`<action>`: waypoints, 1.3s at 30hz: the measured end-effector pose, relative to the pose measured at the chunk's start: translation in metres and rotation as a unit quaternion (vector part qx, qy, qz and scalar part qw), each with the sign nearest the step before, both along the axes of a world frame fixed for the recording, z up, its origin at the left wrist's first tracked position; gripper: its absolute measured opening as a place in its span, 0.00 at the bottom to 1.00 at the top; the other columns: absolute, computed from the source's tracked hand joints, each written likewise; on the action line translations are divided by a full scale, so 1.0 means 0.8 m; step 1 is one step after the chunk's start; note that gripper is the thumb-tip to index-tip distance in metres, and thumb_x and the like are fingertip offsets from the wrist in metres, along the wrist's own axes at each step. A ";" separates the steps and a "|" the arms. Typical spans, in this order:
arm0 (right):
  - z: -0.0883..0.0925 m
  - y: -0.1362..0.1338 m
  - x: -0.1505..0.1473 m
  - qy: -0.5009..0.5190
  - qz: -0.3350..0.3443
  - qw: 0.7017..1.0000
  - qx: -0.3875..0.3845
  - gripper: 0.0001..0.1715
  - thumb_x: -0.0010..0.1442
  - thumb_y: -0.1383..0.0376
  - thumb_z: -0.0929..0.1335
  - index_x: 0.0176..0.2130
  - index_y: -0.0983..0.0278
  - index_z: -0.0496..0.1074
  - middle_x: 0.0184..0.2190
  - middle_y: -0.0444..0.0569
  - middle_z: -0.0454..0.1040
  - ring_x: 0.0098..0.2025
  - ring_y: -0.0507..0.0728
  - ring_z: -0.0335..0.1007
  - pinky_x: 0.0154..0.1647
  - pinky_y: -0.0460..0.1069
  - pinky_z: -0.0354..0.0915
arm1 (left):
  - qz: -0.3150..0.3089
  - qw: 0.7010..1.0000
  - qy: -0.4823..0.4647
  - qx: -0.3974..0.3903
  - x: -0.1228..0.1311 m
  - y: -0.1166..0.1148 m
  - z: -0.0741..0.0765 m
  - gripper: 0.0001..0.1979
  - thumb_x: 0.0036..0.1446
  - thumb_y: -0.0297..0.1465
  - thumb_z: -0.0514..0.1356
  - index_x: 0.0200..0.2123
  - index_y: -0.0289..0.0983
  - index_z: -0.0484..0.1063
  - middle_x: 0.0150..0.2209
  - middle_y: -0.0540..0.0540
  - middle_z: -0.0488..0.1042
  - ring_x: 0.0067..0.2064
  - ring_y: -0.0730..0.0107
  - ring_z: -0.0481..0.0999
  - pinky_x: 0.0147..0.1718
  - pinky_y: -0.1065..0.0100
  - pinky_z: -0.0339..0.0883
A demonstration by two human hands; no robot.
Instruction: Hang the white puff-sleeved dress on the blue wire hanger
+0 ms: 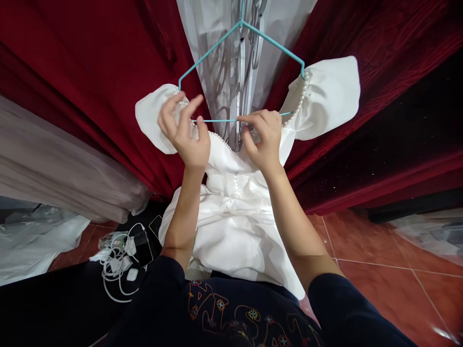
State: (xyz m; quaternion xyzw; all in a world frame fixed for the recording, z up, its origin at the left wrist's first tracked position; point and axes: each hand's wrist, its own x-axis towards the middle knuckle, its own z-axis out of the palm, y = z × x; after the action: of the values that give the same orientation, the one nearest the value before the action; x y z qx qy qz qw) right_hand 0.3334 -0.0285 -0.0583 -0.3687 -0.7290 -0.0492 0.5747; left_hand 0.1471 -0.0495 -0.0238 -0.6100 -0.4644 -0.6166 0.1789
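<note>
A white dress (235,212) with puffed sleeves and a pearl-trimmed neckline hangs on a teal wire hanger (253,33) in front of me. My left hand (184,130) is at the left sleeve, fingers loosely curled and pinching the pearl edge near the hanger's lower bar. My right hand (262,135) is at the middle of the neckline, fingers bent and pressed together on the fabric beside the bar. The dress skirt falls down between my forearms.
Dark red curtains (90,72) hang on both sides, with a sheer white curtain (231,58) behind the hanger. On the floor at left lie phones and white charger cables (123,260), and clear plastic (32,236). Red floor tiles (379,250) show at right.
</note>
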 end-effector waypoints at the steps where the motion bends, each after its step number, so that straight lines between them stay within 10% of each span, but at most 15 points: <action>1: -0.001 -0.001 -0.001 0.001 0.005 1.000 0.000 0.17 0.70 0.60 0.61 0.50 0.55 0.76 0.43 0.50 0.76 0.48 0.61 0.74 0.61 0.65 0.64 | 0.019 1.000 -0.013 0.019 -0.005 0.003 0.003 0.21 0.64 0.24 0.61 0.58 0.46 0.71 0.63 0.44 0.66 0.69 0.55 0.63 0.73 0.48 0.53; 9: 0.000 -0.005 -0.001 -0.003 0.009 1.000 -0.018 0.18 0.70 0.59 0.62 0.51 0.54 0.77 0.46 0.51 0.76 0.50 0.62 0.73 0.62 0.68 0.63 | 0.054 0.995 -0.023 -0.085 -0.057 0.057 0.015 0.14 0.73 0.22 0.58 0.54 0.46 0.69 0.60 0.50 0.70 0.67 0.64 0.65 0.72 0.48 0.52; 15: 0.002 0.003 0.013 -0.012 0.028 0.999 0.012 0.18 0.69 0.62 0.62 0.52 0.54 0.78 0.45 0.49 0.77 0.48 0.61 0.73 0.58 0.64 0.65 | -0.042 0.996 -0.076 0.030 -0.126 0.090 0.030 0.09 0.77 0.26 0.55 0.44 0.37 0.75 0.43 0.52 0.78 0.49 0.73 0.77 0.54 0.63 0.72; 21: 0.003 0.003 0.012 -0.006 0.058 0.997 0.048 0.20 0.67 0.67 0.63 0.53 0.53 0.78 0.44 0.47 0.78 0.46 0.58 0.73 0.53 0.60 0.67 | -0.070 0.969 -0.238 0.012 -0.182 0.086 -0.011 0.09 0.68 0.32 0.62 0.40 0.32 0.78 0.37 0.52 0.82 0.42 0.75 0.81 0.47 0.62 0.71; 27: 0.000 0.008 0.000 0.004 0.062 0.997 0.049 0.21 0.66 0.68 0.64 0.54 0.51 0.77 0.45 0.46 0.77 0.47 0.59 0.73 0.54 0.61 0.67 | -0.186 0.957 -0.120 -0.189 -0.116 0.012 -0.038 0.08 0.58 0.28 0.64 0.40 0.36 0.83 0.39 0.48 0.84 0.39 0.69 0.83 0.38 0.70 0.76; 30: 0.000 0.010 0.008 -0.009 0.056 0.998 0.035 0.21 0.66 0.67 0.64 0.54 0.52 0.78 0.45 0.47 0.77 0.48 0.59 0.73 0.56 0.63 0.67 | -0.225 0.965 -0.007 -0.134 -0.074 -0.021 -0.023 0.09 0.62 0.26 0.63 0.43 0.39 0.84 0.41 0.48 0.84 0.43 0.66 0.83 0.42 0.67 0.77; 34: 0.006 0.000 0.018 -0.021 0.066 0.997 0.030 0.19 0.68 0.65 0.64 0.53 0.52 0.78 0.45 0.46 0.77 0.49 0.59 0.74 0.57 0.64 0.67 | -0.183 0.978 0.100 -0.028 -0.035 -0.021 0.003 0.08 0.70 0.31 0.60 0.43 0.43 0.80 0.48 0.48 0.82 0.55 0.58 0.79 0.59 0.54 0.71; 39: 0.023 -0.025 0.016 -0.062 0.057 0.996 0.008 0.16 0.68 0.62 0.66 0.54 0.54 0.77 0.47 0.47 0.78 0.51 0.61 0.74 0.57 0.64 0.66 | -0.123 0.974 0.131 -0.140 -0.014 -0.002 0.009 0.09 0.74 0.32 0.56 0.53 0.43 0.74 0.48 0.47 0.81 0.52 0.59 0.79 0.62 0.53 0.64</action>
State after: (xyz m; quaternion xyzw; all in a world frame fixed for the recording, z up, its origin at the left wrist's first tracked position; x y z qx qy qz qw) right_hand 0.3463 -0.0487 -0.0399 -0.3179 -0.7824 -0.0450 0.5336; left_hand 0.1358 -0.0509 -0.0167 -0.7570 -0.4403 -0.4772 0.0736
